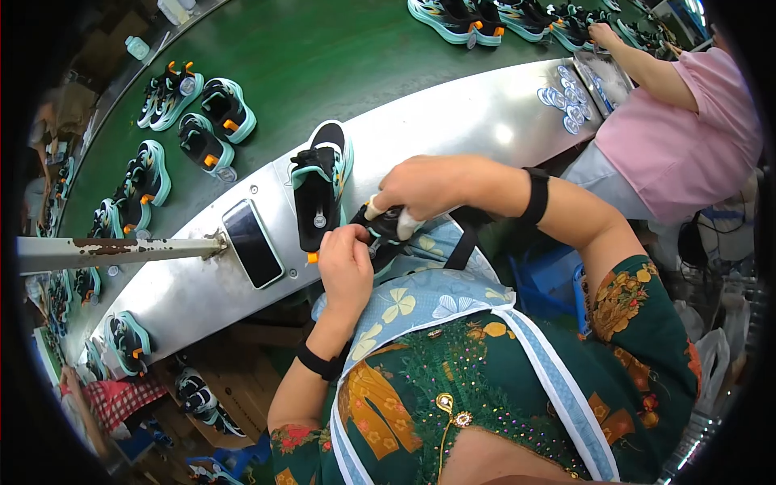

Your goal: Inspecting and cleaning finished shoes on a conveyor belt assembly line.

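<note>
We observe both hands at work on one black sneaker (386,229), held at the near edge of the metal bench (444,113), just in front of the patterned blue apron (404,303). The left hand (346,263) is narrow, fingers curled and bunched, pinching the sneaker's left side. The right hand (416,192) is bent over it from above, thumb and fingers moderately parted and gripping the upper; pale covers sit on two of its fingertips. We note a dark upper on the held sneaker; hands hide much of it, so we cannot tell its full outline. Just beside, on the bench, a second sneaker (338,153) sits upright, toe toward the green conveyor belt (323,48): black upper, mint sole, orange heel loop, round pale mark on the insole. To its left lies a dark-screened smartphone (253,244). We record round blue-and-white tags (568,100) heaped near the bench's far right end.
</note>
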Action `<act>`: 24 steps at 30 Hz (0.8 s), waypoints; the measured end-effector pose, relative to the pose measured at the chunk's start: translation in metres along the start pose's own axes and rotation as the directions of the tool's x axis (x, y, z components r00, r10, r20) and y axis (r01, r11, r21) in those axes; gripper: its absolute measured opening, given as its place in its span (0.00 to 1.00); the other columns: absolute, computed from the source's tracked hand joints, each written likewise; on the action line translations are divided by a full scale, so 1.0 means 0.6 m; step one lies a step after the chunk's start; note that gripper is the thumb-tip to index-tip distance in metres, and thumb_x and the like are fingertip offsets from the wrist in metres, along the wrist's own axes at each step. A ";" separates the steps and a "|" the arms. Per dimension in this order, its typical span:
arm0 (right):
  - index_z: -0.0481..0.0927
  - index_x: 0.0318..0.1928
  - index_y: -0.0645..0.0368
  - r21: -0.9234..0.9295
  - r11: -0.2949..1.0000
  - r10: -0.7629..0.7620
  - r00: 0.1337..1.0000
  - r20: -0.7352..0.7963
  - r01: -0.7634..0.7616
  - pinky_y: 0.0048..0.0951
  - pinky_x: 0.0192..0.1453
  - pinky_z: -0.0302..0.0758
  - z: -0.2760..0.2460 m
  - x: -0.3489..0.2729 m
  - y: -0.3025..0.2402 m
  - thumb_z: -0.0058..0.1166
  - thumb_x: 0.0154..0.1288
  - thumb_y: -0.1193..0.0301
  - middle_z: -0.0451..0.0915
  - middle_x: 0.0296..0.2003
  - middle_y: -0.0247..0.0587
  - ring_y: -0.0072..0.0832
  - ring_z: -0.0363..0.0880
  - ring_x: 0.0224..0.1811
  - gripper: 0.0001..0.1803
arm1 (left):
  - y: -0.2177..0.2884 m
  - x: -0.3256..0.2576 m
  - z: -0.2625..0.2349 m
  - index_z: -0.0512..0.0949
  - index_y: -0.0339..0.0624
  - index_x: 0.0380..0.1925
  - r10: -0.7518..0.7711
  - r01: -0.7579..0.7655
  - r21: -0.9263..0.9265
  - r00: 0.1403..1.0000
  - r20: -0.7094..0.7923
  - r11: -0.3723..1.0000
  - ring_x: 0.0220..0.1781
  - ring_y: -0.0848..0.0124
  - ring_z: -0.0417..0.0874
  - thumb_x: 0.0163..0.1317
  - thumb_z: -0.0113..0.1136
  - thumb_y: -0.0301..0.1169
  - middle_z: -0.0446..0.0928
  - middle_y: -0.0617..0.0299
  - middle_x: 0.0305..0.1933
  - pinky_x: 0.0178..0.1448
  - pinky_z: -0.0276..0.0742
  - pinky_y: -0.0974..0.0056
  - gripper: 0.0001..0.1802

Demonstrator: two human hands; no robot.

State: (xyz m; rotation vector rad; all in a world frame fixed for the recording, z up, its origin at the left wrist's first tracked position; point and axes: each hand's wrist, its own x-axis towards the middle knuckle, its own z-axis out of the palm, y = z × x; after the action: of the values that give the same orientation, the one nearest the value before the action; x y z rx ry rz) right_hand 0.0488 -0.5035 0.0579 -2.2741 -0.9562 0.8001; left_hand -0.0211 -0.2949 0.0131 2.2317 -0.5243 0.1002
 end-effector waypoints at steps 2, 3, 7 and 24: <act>0.80 0.50 0.58 -0.121 0.990 0.077 0.994 0.071 -0.068 0.43 0.43 0.74 0.011 0.011 -0.010 0.65 0.48 0.67 0.79 0.32 0.50 0.50 0.80 0.38 0.25 | 0.004 0.002 0.001 0.77 0.33 0.30 -0.292 0.301 -0.188 0.954 0.073 0.935 0.33 0.59 0.77 0.57 0.51 0.21 0.77 0.53 0.29 0.38 0.72 0.60 0.06; 0.79 0.50 0.59 -0.133 0.989 0.064 0.998 0.022 -0.061 0.43 0.42 0.75 0.012 0.007 -0.015 0.64 0.48 0.68 0.79 0.32 0.51 0.50 0.80 0.38 0.25 | -0.001 0.004 -0.001 0.78 0.30 0.33 -0.360 0.381 -0.329 0.924 0.126 0.864 0.31 0.68 0.78 0.63 0.52 0.27 0.78 0.58 0.26 0.36 0.71 0.65 0.09; 0.79 0.51 0.59 0.194 0.981 0.006 0.986 -0.166 0.027 0.40 0.40 0.76 0.013 -0.033 -0.001 0.62 0.52 0.71 0.79 0.32 0.50 0.47 0.80 0.37 0.22 | 0.023 0.022 -0.031 0.78 0.31 0.33 -0.485 0.639 -0.246 0.736 0.472 0.729 0.27 0.80 0.75 0.66 0.55 0.34 0.75 0.70 0.25 0.33 0.69 0.72 0.14; 0.82 0.41 0.57 -0.140 0.979 0.112 0.965 -0.236 -0.148 0.40 0.41 0.76 -0.026 -0.008 -0.004 0.61 0.56 0.63 0.81 0.32 0.50 0.46 0.81 0.37 0.15 | 0.015 0.035 -0.064 0.81 0.31 0.38 -0.339 0.596 -0.399 0.764 0.549 0.697 0.34 0.79 0.79 0.67 0.52 0.30 0.82 0.63 0.34 0.38 0.71 0.73 0.12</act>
State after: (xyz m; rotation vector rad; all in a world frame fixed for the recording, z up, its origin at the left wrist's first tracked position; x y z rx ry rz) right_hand 0.0557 -0.5098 0.0719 -2.5211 -0.7942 0.5165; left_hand -0.0020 -0.2784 0.0502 1.7181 -0.1331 -0.7676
